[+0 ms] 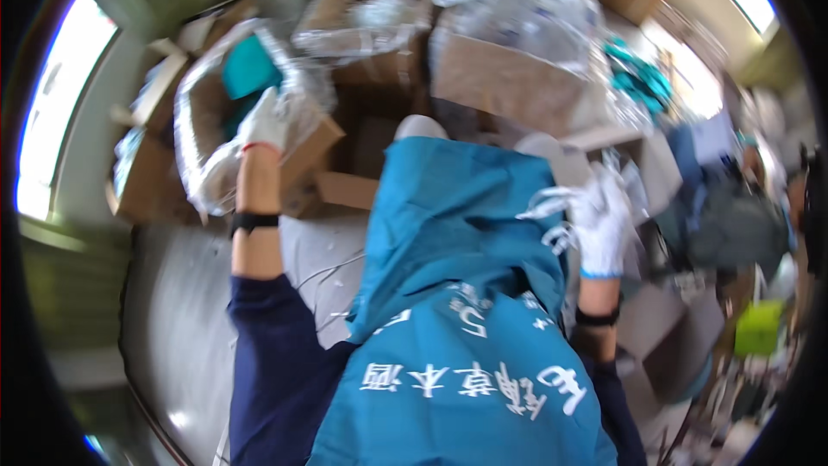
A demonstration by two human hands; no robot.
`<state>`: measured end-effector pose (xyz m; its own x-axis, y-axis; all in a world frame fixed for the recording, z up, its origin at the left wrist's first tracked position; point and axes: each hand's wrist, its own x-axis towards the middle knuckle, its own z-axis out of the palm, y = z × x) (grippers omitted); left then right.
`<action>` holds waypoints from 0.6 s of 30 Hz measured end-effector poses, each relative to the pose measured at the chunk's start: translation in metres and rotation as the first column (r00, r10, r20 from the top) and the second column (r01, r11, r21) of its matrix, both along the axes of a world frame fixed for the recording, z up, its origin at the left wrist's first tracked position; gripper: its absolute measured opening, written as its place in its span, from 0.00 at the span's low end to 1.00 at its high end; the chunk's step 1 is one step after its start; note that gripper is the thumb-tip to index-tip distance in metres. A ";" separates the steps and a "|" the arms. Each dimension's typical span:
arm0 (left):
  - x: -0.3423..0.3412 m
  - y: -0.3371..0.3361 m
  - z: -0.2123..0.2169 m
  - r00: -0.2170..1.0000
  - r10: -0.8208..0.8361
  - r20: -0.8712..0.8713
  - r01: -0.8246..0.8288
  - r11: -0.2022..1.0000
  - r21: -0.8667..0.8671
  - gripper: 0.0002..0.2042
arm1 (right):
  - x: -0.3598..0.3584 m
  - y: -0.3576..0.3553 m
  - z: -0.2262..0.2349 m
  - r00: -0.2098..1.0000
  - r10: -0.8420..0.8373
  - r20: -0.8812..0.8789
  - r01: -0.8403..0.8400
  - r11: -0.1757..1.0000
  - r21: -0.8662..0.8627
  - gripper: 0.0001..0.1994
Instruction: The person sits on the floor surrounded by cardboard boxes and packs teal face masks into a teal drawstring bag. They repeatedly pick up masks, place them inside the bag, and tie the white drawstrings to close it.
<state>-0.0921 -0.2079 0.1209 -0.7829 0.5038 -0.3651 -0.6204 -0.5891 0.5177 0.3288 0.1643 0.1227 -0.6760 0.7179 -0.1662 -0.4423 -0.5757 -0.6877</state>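
Observation:
My left hand [264, 128], in a white glove with a red cuff edge, reaches over a cardboard box lined with clear plastic [191, 125]. A flat teal piece [250, 67], perhaps folded cloth, lies just beyond its fingertips; blur hides whether they touch or grip it. More teal material shows lower in that box. On the right, my right hand [601, 217], in a white glove with a blue cuff edge, hangs beside my lap with its fingers apart, and I see nothing held in it. A blue apron [457, 207] with white printing covers my lap.
Ahead stand an open box with clear plastic [366, 34] and a larger box heaped with plastic bags [517, 78]. Teal material [638, 78] lies at the far right. Open cardboard flaps [655, 164] stand beyond my right hand. A lime-green object [759, 328] sits among clutter.

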 end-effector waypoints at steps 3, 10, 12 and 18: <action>0.080 0.063 -0.004 0.653 -0.265 -0.710 -0.118 0.890 -0.441 0.19 | -0.011 -0.007 0.021 0.987 0.157 -0.034 -0.155 0.986 0.069 0.10; 0.239 0.202 -0.034 0.211 -0.643 -0.736 0.270 0.762 -0.589 0.37 | -0.014 -0.012 0.043 0.948 0.289 0.132 -0.295 0.955 0.028 0.11; 0.254 0.219 -0.035 0.171 -0.617 -0.768 0.362 0.764 -0.533 0.35 | -0.015 -0.016 0.045 0.946 0.282 0.159 -0.300 0.948 0.105 0.13; 0.280 0.220 -0.036 0.270 -0.798 -0.539 0.742 0.529 -0.412 0.19 | -0.016 -0.007 0.036 0.991 0.105 0.087 -0.113 0.989 0.094 0.12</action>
